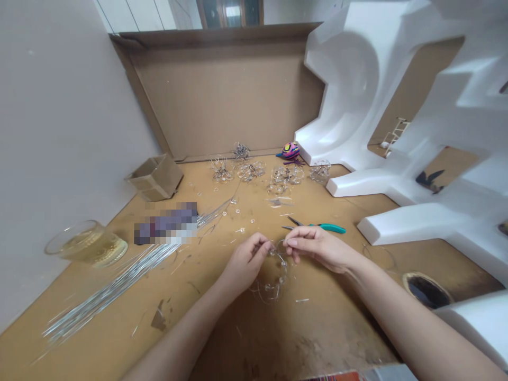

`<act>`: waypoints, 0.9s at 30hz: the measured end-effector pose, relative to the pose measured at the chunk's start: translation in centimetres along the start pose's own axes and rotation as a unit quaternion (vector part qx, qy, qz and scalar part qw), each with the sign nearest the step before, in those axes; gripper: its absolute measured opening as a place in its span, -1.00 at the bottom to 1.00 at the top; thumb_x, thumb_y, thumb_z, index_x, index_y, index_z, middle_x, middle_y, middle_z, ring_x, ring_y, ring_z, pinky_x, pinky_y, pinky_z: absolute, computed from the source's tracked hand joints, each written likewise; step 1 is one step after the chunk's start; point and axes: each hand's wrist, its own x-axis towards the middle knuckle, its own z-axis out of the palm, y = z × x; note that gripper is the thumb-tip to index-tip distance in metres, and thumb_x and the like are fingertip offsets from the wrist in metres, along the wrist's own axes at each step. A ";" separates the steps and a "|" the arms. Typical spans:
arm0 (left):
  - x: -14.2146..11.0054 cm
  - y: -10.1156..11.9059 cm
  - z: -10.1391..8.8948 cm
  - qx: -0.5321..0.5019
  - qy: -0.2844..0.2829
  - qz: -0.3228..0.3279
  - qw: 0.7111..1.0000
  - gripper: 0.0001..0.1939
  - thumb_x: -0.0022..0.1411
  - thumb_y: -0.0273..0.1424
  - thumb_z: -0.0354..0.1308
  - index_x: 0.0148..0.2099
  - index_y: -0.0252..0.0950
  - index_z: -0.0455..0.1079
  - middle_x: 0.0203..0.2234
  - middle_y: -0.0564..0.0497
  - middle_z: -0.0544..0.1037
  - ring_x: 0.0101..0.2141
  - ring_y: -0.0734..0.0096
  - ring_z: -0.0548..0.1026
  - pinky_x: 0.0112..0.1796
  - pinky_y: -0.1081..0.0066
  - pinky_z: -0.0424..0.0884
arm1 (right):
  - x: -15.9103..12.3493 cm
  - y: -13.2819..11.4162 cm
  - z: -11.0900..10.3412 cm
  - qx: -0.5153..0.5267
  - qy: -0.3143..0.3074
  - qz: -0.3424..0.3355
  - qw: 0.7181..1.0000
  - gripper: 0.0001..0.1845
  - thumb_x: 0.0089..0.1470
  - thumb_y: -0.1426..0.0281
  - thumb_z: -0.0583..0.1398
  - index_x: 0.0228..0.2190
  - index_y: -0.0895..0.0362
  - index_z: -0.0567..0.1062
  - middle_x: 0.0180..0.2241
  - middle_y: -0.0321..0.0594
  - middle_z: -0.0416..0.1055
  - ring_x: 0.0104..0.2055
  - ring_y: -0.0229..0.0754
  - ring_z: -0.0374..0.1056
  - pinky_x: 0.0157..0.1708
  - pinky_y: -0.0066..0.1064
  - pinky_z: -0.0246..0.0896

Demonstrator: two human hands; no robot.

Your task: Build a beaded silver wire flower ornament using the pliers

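Observation:
My left hand [246, 263] and my right hand [319, 248] meet over the middle of a wooden workboard [317, 338]. Between their fingertips they pinch a beaded wire loop [277, 278], thin and clear, which hangs down towards the board. Just beyond my right hand lie teal-handled pliers [317, 226], not touching it. Several finished beaded wire clusters [251, 170] sit farther back, with loose clear beads [240, 230] scattered in front of them. A long bundle of straight silver wires [115, 286] stretches away to my left.
A glass of pale liquid [87, 244] stands at the left by a grey wall [51, 132]. Near it are a small cardboard box [155, 177] and a pixelated object [164, 223]. A colourful toy [291, 151] sits at the back. White moulded foam [397, 106] rises at the right, beside a dark hole [426, 291] in the board.

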 end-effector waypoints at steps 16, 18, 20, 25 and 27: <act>0.4 -0.7 0.7 0.004 -0.002 0.061 0.998 -0.88 0.11 -0.38 0.08 -0.34 -0.28 0.42 -0.44 0.02 0.46 -0.38 0.43 0.39 -0.33 0.45 0.28 | -0.2 -0.1 0.3 -0.038 -0.041 -0.012 0.998 -0.76 -0.03 0.27 0.24 -0.42 0.22 0.47 -0.50 -0.26 0.42 -0.52 -0.34 0.30 -0.43 -0.43 0.16; 0.4 -0.7 0.8 0.028 0.011 0.076 0.997 -0.90 0.09 -0.42 0.08 -0.38 -0.28 0.41 -0.47 0.04 0.42 -0.40 0.45 0.36 -0.36 0.47 0.26 | -0.3 -0.3 0.4 -0.062 -0.041 -0.007 0.997 -0.75 -0.04 0.25 0.24 -0.42 0.22 0.47 -0.51 -0.26 0.42 -0.53 -0.35 0.29 -0.43 -0.43 0.16; 0.4 -0.6 0.8 0.040 0.020 0.078 0.996 -0.92 0.06 -0.46 0.06 -0.39 -0.28 0.38 -0.47 0.05 0.38 -0.42 0.46 0.34 -0.38 0.48 0.25 | -0.3 -0.4 0.5 -0.082 -0.040 -0.002 0.996 -0.74 -0.05 0.24 0.24 -0.42 0.22 0.48 -0.52 -0.26 0.42 -0.53 -0.35 0.29 -0.43 -0.44 0.16; 0.3 -0.6 0.8 0.058 0.032 0.076 0.995 -0.91 -0.02 -0.52 0.02 -0.43 -0.28 0.32 -0.50 0.08 0.34 -0.46 0.48 0.30 -0.42 0.49 0.23 | -0.3 -0.5 0.7 -0.097 -0.024 0.007 0.995 -0.73 -0.06 0.22 0.24 -0.44 0.21 0.47 -0.54 -0.28 0.41 -0.53 -0.35 0.27 -0.44 -0.45 0.14; 0.3 -0.6 0.8 0.067 0.036 0.075 0.994 -0.90 -0.05 -0.54 0.01 -0.44 -0.28 0.31 -0.51 0.08 0.33 -0.47 0.47 0.30 -0.42 0.48 0.23 | -0.3 -0.5 0.8 -0.098 -0.021 0.007 0.995 -0.71 -0.07 0.21 0.24 -0.45 0.21 0.46 -0.55 -0.29 0.40 -0.54 -0.35 0.26 -0.44 -0.45 0.14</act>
